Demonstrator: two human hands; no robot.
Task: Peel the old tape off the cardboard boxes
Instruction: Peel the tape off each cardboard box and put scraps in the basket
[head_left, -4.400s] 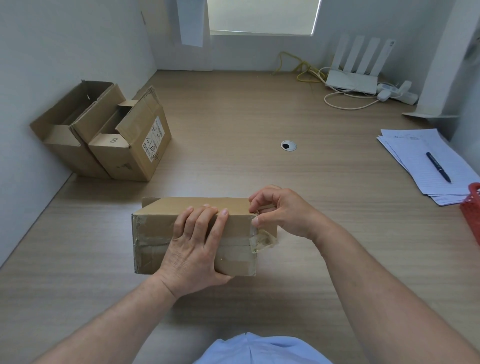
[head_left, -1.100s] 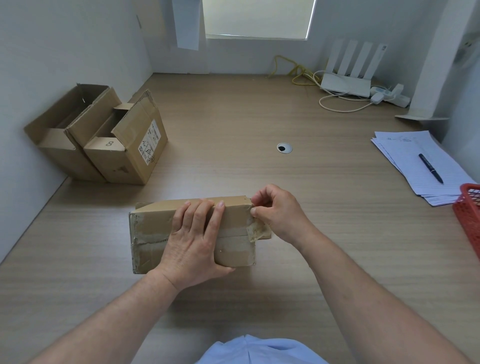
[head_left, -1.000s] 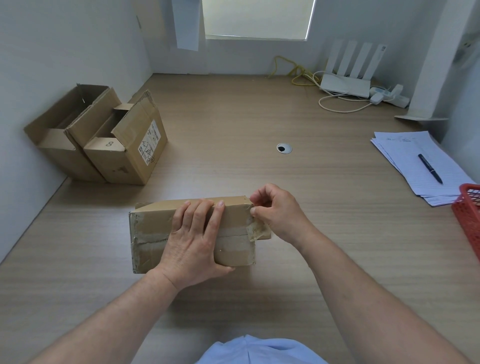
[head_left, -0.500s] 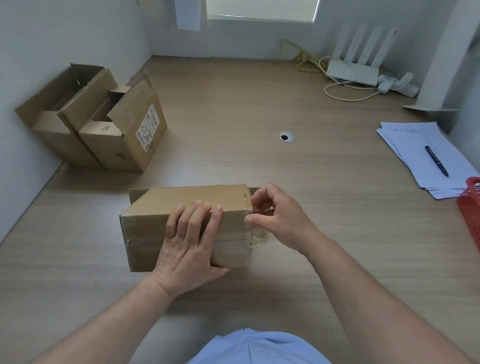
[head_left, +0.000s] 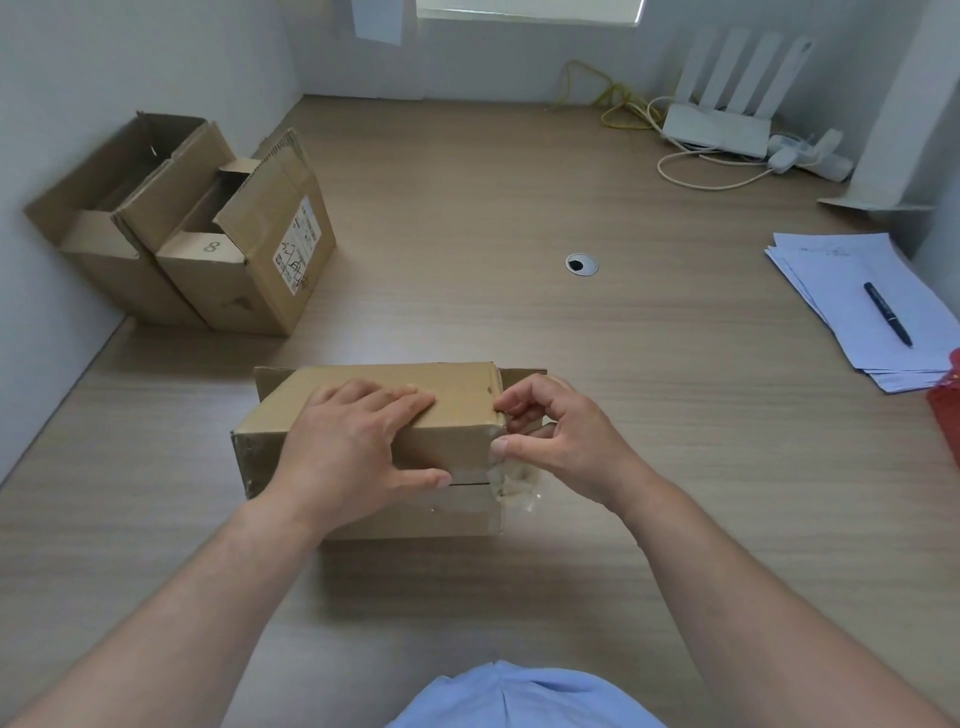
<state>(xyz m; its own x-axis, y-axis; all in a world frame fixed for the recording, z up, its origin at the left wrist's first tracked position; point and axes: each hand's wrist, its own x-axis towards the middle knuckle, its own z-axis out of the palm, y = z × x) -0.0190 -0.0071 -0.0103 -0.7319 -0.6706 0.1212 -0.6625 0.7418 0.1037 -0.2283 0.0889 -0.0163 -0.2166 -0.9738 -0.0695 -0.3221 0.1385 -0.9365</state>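
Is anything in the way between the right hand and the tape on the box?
No, nothing visible. The right hand is at the right end of the box, fingers pinching at the loose tape. The left hand presses the box farther left, clear of that corner.

Left hand (head_left: 353, 441) flat, right hand (head_left: 563, 436) (curled) pinching

Single view: head-worn wide-angle camera. Faces forward and down across desk (head_left: 649, 415) toward far wall (head_left: 493, 62). Close below lens: left hand (head_left: 358, 441), right hand (head_left: 566, 441), cardboard box (head_left: 457, 395) at mid-frame. Wearer's shirt (head_left: 519, 696) at bottom edge.
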